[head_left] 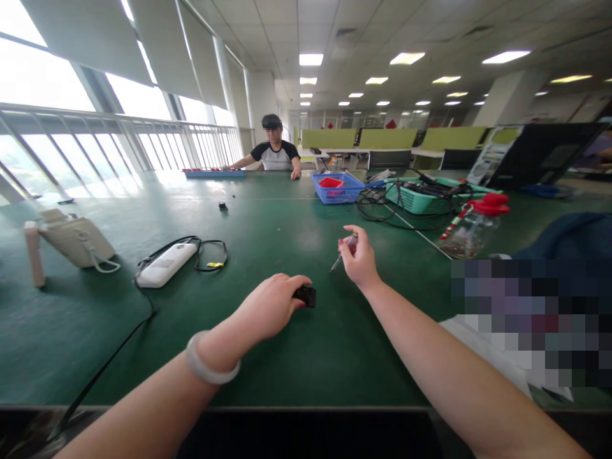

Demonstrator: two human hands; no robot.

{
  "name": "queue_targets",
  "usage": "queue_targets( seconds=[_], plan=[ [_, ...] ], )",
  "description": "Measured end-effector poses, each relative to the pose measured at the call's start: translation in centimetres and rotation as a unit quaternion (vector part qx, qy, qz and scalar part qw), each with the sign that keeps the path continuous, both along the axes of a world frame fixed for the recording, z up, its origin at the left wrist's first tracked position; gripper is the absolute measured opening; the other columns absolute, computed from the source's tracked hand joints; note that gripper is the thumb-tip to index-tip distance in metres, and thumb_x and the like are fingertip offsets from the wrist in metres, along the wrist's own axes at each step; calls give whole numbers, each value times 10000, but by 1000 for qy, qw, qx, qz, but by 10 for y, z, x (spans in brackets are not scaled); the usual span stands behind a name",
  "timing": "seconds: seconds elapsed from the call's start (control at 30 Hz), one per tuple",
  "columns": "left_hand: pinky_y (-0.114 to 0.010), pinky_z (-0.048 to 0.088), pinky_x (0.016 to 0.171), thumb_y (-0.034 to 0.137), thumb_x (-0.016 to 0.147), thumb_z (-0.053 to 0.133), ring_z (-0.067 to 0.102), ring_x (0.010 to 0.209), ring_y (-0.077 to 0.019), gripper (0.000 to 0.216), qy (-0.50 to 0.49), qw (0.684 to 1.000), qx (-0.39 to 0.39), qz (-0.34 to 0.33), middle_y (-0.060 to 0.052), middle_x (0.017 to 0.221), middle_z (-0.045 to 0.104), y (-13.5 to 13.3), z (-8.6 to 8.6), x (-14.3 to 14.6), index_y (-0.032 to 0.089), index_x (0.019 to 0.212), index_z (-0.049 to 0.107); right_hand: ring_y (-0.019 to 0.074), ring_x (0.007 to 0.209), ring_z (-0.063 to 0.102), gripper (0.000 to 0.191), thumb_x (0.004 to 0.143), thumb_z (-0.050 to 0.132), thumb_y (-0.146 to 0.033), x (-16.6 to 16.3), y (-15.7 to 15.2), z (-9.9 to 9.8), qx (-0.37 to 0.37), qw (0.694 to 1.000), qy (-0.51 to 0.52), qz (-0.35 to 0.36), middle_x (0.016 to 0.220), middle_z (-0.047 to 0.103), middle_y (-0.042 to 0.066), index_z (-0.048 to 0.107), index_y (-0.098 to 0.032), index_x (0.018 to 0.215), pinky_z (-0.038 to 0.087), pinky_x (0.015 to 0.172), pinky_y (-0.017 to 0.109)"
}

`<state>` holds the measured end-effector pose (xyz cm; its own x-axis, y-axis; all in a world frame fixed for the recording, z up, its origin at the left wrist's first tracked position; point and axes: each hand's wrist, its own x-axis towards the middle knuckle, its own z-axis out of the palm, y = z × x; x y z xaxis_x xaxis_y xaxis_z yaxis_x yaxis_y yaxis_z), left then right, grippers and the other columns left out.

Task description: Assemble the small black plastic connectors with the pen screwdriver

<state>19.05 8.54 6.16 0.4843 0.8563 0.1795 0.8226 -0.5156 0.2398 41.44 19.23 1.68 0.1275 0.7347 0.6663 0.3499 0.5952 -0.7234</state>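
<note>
My left hand [275,306], with a pale bangle [210,360] on its wrist, is closed around a small black block-like part [306,296] just at the green tabletop [287,370]. The fingers hide much of the part, so its exact kind does not show. To the right and a little farther off, my right hand [359,260] grips a thin screwdriver [338,258] between thumb and fingers. Its metal tip slants down and left toward the table, apart from the black part. Whether the tip touches the tabletop I cannot tell.
A white power bank-like box [167,264] with a black cord lies left, near a beige bag [79,239]. Blue basket [337,188], green basket [421,196] with cables, and red-lidded jar [475,223] stand right. A small black piece [222,206] lies farther off; a person [275,150] sits opposite.
</note>
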Motion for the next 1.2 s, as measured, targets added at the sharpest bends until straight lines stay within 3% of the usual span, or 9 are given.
queue_targets(
  seconds=[0.17,0.33,0.5,0.73,0.97,1.2],
  plan=[
    [-361,503,846,259,882,615,675,983,-272,318,45,998,18,27,-117,1048,717,56,-14,37,195,1194,612,158,589,572,335,882,573,-306,-7,-12,6,23,994,-105,13,769,641,-3,531,-249,1209,467,625,299],
    [-351,502,862,272,848,663,656,1006,-268,306,14,998,28,54,-91,1025,716,83,-34,47,234,1151,645,149,552,566,321,892,544,-346,-5,-7,5,9,995,-98,-1,688,626,-11,554,-205,1179,470,587,284],
    [-354,471,963,302,834,679,609,1088,-256,324,-55,998,26,16,-61,1064,713,94,-47,38,268,1156,669,153,577,586,210,883,565,-382,1,1,2,-18,999,-38,-25,677,638,3,607,-203,983,470,581,280],
    [-423,428,1025,316,790,718,557,1173,-277,468,-126,991,-9,38,-42,1074,732,99,-54,33,260,1244,619,113,490,529,182,894,569,-354,-5,-1,6,16,993,116,13,710,611,-38,474,-239,998,436,485,245],
    [-431,401,1059,394,746,749,517,1225,-284,390,-141,987,-10,73,-55,1143,695,102,-60,31,263,1108,688,106,476,500,170,879,581,-310,-7,-2,5,-14,989,130,69,678,598,-49,451,-244,967,406,456,239],
    [-445,399,1067,460,742,739,484,1260,-303,420,-133,987,-17,89,-79,1125,688,104,-62,30,267,1114,706,99,450,483,229,860,607,-350,-5,6,2,-31,982,156,103,656,593,-65,431,-248,963,379,426,234]
  ],
)
